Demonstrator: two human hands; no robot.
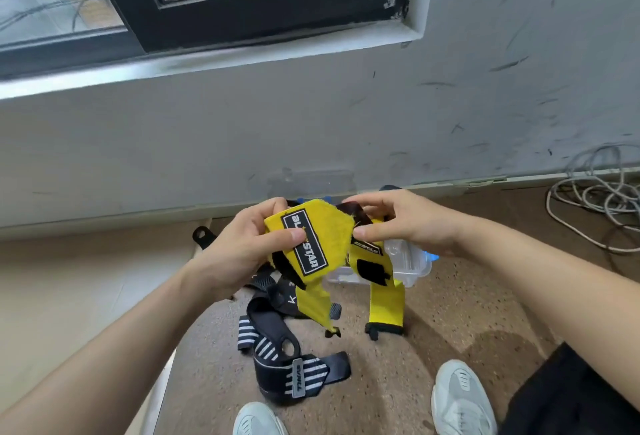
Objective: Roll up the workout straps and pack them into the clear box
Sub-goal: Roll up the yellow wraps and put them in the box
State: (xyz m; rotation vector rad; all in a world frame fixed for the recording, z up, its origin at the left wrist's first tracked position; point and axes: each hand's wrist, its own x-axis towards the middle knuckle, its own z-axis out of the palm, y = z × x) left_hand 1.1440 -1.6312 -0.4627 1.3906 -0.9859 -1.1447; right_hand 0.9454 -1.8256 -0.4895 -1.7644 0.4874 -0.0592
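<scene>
The yellow strap [311,240] is matt woven cloth with a fuzzy nap and a stitched black label. The black straps [277,358] on the floor [433,313] look like ribbed elastic fabric. The clear box [408,261] is glossy see-through plastic. The floor is rough and speckled; the wall [207,140] is matt, scuffed paint.

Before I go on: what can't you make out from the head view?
Head view only:
The clear box: mostly hidden behind yellow strap and right hand; contents unknown.
Its label: middle letters covered by left hand thumb.
The black straps on the floor: tangled, count unclear.
</scene>
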